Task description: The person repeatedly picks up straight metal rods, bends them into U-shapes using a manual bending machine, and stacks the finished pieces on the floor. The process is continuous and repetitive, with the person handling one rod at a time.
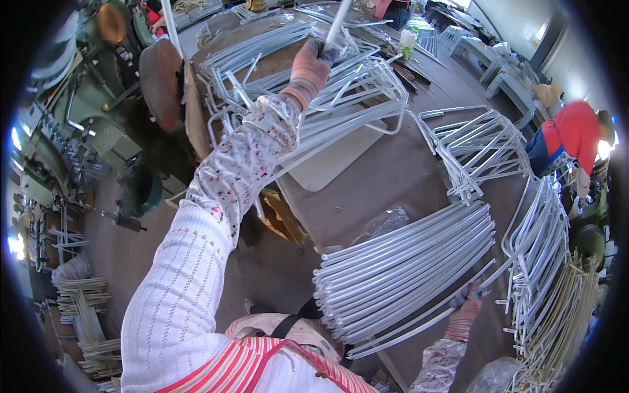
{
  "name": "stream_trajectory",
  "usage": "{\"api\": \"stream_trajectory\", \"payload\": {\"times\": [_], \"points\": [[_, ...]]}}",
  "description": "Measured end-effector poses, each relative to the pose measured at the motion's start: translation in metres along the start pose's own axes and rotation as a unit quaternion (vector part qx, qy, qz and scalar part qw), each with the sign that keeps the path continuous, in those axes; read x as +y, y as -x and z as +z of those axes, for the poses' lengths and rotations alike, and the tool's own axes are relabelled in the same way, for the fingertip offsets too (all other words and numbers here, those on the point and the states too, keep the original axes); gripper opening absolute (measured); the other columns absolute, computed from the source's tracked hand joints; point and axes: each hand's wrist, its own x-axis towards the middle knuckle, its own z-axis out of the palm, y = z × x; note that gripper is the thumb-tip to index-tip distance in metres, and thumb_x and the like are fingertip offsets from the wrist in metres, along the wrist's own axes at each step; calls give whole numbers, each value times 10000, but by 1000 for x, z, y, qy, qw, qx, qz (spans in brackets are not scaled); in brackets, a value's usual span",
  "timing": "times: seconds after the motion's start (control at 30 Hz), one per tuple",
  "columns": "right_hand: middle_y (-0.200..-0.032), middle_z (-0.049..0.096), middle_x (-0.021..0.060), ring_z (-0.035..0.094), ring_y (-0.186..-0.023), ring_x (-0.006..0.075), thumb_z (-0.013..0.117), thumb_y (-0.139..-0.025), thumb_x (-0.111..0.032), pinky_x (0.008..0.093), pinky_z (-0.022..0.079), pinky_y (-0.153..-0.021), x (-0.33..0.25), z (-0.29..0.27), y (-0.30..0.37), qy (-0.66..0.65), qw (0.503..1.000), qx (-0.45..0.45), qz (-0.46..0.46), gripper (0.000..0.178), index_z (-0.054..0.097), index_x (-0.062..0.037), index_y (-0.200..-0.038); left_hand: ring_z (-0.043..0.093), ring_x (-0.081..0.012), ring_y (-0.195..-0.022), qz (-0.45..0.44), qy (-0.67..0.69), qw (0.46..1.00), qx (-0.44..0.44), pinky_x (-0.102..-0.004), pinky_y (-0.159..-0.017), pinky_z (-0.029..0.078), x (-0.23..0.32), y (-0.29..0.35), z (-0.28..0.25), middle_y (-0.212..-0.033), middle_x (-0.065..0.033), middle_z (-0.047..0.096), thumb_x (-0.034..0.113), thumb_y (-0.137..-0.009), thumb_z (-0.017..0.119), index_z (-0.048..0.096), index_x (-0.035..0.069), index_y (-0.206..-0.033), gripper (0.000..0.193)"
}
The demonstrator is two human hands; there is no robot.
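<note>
Left hand [315, 59] fingers are closed round a pale rod [338, 25] by the far bent frames [367, 82]; right hand [466, 296] is at the right end of a silver tube [409, 329] nearside of the tube stack [406, 262], grip indeterminable. A firm hold, clear of neighbouring pieces, is advised. The rod's long axis points far and slightly right; the tube's runs left to right, right end farther.

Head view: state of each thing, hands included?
Left hand: closed around pale rod
Silver rods: side by side on table
Right hand: at silver rods, grip unclear
Bent frames: piled on table
Clear plastic: crumpled
</note>
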Motion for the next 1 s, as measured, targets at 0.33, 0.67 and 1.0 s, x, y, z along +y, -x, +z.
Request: {"api": "stream_trajectory", "payload": {"times": [0.33, 0.67, 1.0], "points": [[-576, 280, -74, 234, -421, 24, 525, -966, -295, 197, 183, -345, -57, 122, 154, -275, 909, -311, -42, 197, 578, -118, -899, 392, -71, -603, -11, 542, 830, -130, -190, -480, 314, 167, 97, -240, -789, -5, 523, 218, -960, 543, 572, -11, -1043, 245], [-603, 398, -71, 256, -406, 46, 616, -894, -403, 226, 198, -376, 45, 301, 294, -257, 923, -286, -13, 257, 650, -162, -974, 506, -14, -628, -106, -98, 989, -39, -165, -543, 378, 116, 340, -506, -702, 7, 592, 4, -870, 572, 661, -14, -955, 125], [-574, 381, -53, 230, -362, 51, 460, -895, -608, 214, 183, -358, 142, 429, 400, -289, 714, -590, 241, 565, 569, -158, -1218, 360, -8, -550, -405, -149, 889, 152, -201, -478, 260, 174, 549, -637, -603, 91, 478, 247, -875, 642, 680, 27, -815, 232]]}}
